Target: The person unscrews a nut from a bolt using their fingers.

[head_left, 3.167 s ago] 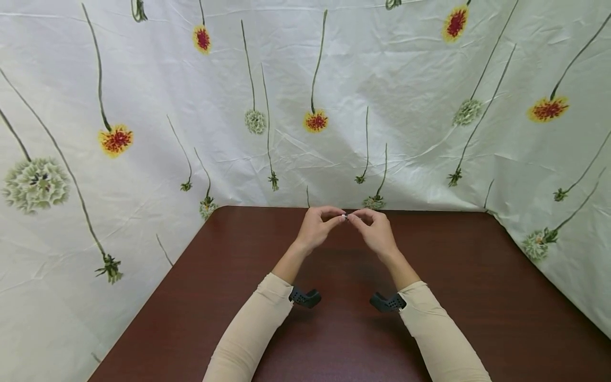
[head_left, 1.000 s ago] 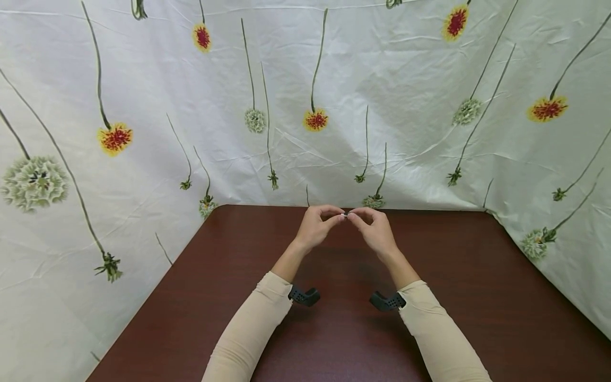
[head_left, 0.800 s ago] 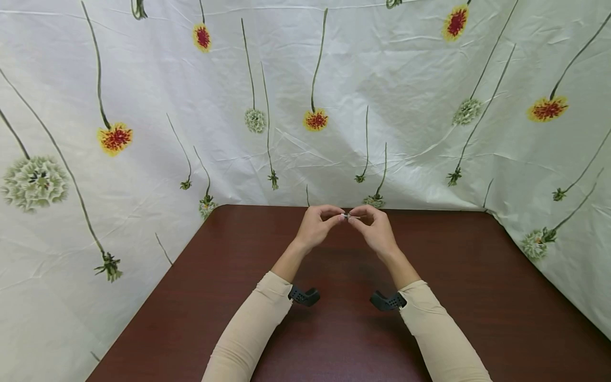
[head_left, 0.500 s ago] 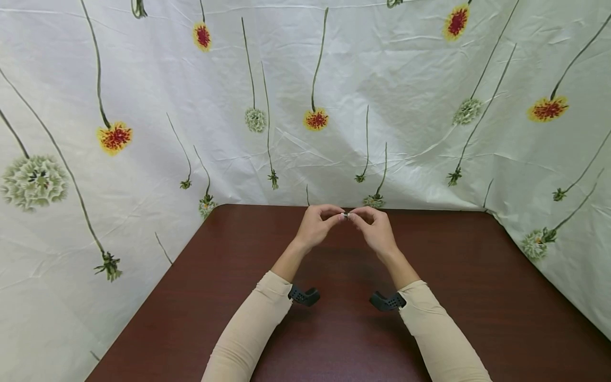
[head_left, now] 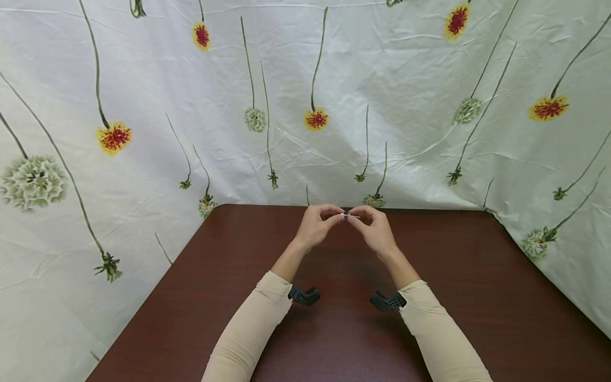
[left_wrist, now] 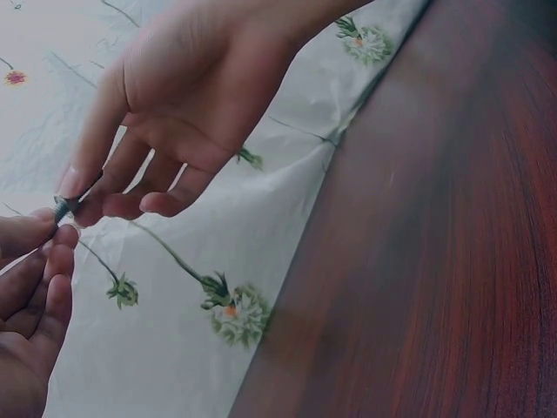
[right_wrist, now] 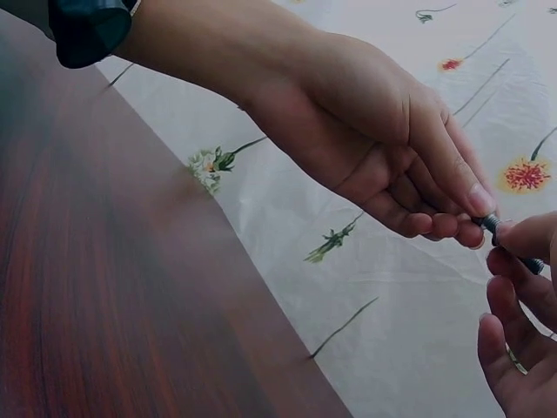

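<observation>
In the head view my left hand [head_left: 314, 229] and right hand [head_left: 377, 231] meet fingertip to fingertip above the table's far part. Between them is a small dark metal bolt [right_wrist: 492, 224], its thread showing in the right wrist view. Thumb and fingers of the left hand pinch one end, and those of the right hand pinch the other. A thin pale sliver [head_left: 354, 216] shows by the right thumb. In the left wrist view, the bolt [left_wrist: 64, 209] is mostly covered by fingertips. The other fingers of both hands curl loosely below.
A dark reddish-brown table [head_left: 343, 329] lies under both forearms. Behind and beside it hangs a white cloth [head_left: 410, 106] printed with flowers. Each wrist wears a black strap [head_left: 304, 296] over a beige sleeve [head_left: 248, 331].
Both hands stay in place, with small fingertip shifts at the bolt. The thin pale sliver by the right thumb shows 0.8 s ago, is hidden 0.5 s ago, and shows again now.
</observation>
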### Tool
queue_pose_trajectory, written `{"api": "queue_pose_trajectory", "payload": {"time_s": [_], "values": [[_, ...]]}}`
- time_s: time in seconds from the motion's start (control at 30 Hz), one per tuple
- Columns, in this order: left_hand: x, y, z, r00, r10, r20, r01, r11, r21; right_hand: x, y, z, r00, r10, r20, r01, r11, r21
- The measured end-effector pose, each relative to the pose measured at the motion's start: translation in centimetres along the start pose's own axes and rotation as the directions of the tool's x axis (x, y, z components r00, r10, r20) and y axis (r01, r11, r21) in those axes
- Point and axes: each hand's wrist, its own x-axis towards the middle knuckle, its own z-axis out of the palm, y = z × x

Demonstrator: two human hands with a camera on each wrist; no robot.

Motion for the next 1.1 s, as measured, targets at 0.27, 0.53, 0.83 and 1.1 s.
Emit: {"api": "queue_pose_trajectory", "payload": {"time_s": [0.27, 0.53, 0.83, 1.1], "values": [[-0.1, 0.0, 0.0, 1.000, 0.009, -0.003, -0.009, 1.000, 0.000, -1.2, -3.1, 0.0, 1.000, 0.025, 0.003, -0.025, 0.999, -0.025], [0.0, 0.1, -0.1, 1.000, 0.006, 0.000, -0.006, 1.000, 0.004, -1.2, -3.2, -0.1, 1.000, 0.012, 0.003, -0.012, 1.000, -0.005], [-0.1, 0.2, -0.1, 1.000, 0.004, -0.002, -0.004, 1.000, 0.012, -1.3, -3.3, 0.0, 1.000, 0.008, 0.015, -0.008, 1.000, -0.006], [-0.1, 0.2, -0.1, 1.000, 0.002, -0.007, -0.002, 1.000, 0.005, -1.3, -3.2, 0.0, 1.000, 0.010, 0.016, -0.009, 1.000, -0.015]]}}
